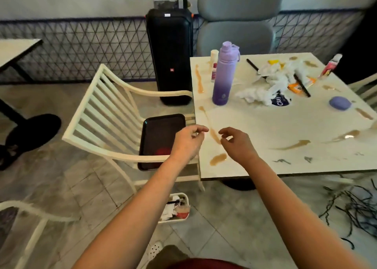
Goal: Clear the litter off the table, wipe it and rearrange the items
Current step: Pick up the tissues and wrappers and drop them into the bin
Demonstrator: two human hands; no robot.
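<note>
The white table (265,126) is smeared with brown spills (218,158). At its far side lies a heap of crumpled white tissues and wrappers (271,83) crossed by black straws (302,85). A purple bottle (222,75) stands upright near the left edge, a small white bottle (213,64) behind it, a purple case (340,103) to the right and a tube (330,64) at the far right corner. My left hand (187,142) and my right hand (236,144) hover over the table's near left corner, fingers loosely curled, holding nothing.
A cream slatted chair (106,109) left of the table carries a black tray (161,138) on its seat. A white bin (176,207) with litter stands on the floor below. A black speaker (170,58), a grey chair (238,17) and tangled cables (355,205) surround the table.
</note>
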